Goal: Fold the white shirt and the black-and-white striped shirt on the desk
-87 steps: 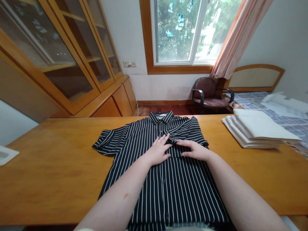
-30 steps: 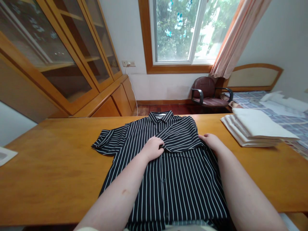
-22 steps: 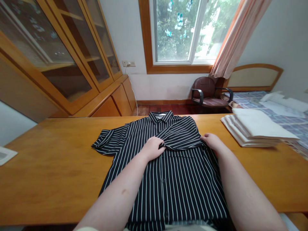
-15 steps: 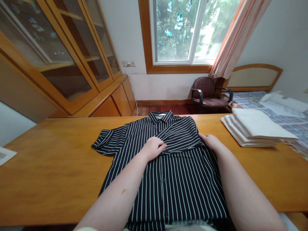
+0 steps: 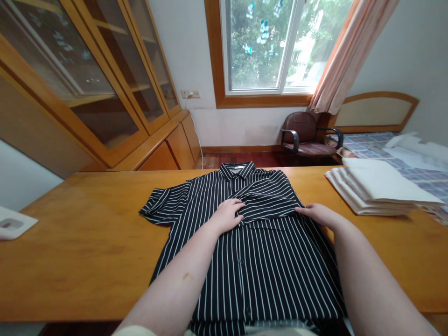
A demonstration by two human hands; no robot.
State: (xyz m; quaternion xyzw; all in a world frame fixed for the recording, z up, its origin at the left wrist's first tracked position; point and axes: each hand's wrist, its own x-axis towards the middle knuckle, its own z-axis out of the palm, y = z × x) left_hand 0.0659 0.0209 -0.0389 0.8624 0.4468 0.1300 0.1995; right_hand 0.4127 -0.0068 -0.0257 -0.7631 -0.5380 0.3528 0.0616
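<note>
Left hand, right hand on shirt

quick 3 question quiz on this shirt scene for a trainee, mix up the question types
1. True or false: the sleeve of the striped shirt on the person's right side is folded in across the chest.
2. Where does the left hand rest?
A. on the shirt front, at the end of the folded-in sleeve
B. on the collar
C. on the sleeve that is spread out flat
3. Fill in: on the table, the stack of white folded cloth lies to the person's ____ of the shirt.

Key: 1 true; 2 A; 3 right
</note>
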